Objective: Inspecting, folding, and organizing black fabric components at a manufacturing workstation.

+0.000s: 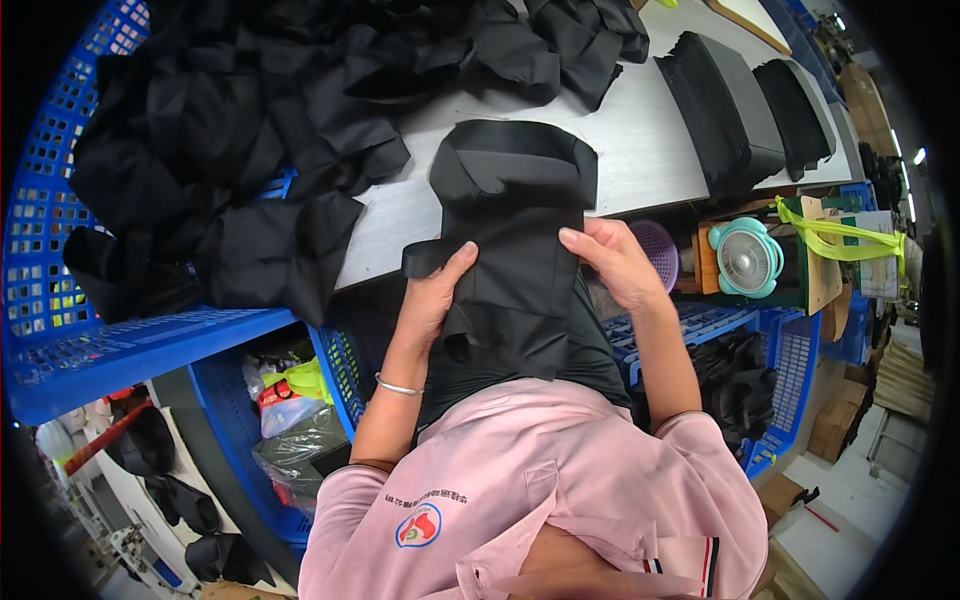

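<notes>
Black, soft-looking fabric piece (pixel 520 250) up front and centre, upper end over the white tabletop (pixel 640 140), lower end down at the hem of the pink short-sleeved shirt (pixel 480 430)! Pinched at both side edges: left hand (pixel 437 290) with thumb laid over the near face, right hand (pixel 622 265) gripping the opposite edge by thumb and fingers. And possible trouble right there: held only by the margins, so could sag or crease through the unsupported middle, or skew with one side slipping first. Next danger, out by the left thumb: narrow black strap loop (pixel 424 259) jutting sideways, liable to fold under or catch (pinched too or just hanging, impossible to tell). Over to the left, big tangled heap of black fabric pieces (pixel 240 130), crowding the tabletop and the blue perforated plastic basket (pixel 150 360); black against black, so perhaps easy to snag or mix up. Far right, thick stack of flat black panels (pixel 735 105) with a smaller black stack (pixel 797 120) alongside, maybe toppling if bumped. Beyond the right hand, purple perforated plastic basket (pixel 656 252) and round turquoise fan (pixel 748 257); below those, blue plastic crate (pixel 795 385) with more black pieces, all hemming in any wide swing.
</notes>
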Motion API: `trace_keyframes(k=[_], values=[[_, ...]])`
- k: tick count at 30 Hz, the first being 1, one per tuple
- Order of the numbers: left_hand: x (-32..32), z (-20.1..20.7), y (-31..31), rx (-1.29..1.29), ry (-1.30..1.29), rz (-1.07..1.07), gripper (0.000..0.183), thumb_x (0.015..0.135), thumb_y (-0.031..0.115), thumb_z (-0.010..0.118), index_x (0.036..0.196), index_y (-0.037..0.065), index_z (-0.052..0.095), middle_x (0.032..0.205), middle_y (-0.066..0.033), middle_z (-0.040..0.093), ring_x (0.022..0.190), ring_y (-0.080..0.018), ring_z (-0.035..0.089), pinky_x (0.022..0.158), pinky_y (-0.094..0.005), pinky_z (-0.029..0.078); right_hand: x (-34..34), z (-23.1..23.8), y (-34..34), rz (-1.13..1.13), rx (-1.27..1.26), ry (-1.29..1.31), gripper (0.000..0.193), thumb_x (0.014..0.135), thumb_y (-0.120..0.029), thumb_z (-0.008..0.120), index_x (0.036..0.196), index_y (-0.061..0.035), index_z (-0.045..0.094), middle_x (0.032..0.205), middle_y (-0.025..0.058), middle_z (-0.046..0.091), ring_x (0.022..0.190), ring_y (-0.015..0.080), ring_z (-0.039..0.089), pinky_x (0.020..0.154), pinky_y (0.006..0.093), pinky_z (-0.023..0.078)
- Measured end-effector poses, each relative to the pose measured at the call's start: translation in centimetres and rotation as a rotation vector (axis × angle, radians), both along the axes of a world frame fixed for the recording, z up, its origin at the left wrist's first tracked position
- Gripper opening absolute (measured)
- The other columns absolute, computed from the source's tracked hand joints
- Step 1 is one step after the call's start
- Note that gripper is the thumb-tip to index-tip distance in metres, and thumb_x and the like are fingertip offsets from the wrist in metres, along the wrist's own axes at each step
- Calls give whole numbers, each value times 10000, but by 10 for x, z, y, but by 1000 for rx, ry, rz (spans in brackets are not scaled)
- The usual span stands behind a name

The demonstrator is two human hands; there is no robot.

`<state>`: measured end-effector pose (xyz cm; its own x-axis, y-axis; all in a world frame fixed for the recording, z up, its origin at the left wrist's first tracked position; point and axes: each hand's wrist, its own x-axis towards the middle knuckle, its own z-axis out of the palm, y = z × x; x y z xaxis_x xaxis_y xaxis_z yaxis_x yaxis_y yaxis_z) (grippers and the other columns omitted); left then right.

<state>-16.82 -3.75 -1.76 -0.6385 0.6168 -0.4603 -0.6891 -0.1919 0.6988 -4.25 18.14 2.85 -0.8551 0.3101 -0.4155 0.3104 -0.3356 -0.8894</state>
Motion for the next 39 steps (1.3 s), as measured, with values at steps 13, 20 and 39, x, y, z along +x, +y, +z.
trace_keyframes(k=[13, 20, 39], values=[[27, 17, 20, -102, 286, 49, 389, 841, 81, 792, 1182, -29, 640, 1090, -56, 677, 944, -134, 634, 870, -273, 507, -15, -16, -27, -210, -5, 120, 253, 919, -99, 689, 1136, 21, 641, 969, 36, 697, 888, 81, 630, 814, 263, 523], [17, 24, 12, -96, 329, -24, 255, 858, 135, 778, 1047, -9, 684, 950, -20, 686, 856, -107, 628, 809, -257, 506, -28, -43, 6, -194, 663, -25, 297, 892, -217, 709, 937, 58, 607, 750, 100, 691, 716, 95, 606, 640, 275, 485], [49, -35, 7, -63, 6, -157, 166, 990, 214, 584, 1047, 84, 669, 955, 18, 681, 861, -85, 628, 757, -254, 505, 54, -58, -41, -374, -447, 9, 352, 964, -339, 502, 1021, -45, 687, 1008, 40, 694, 922, 147, 657, 856, 326, 540]])
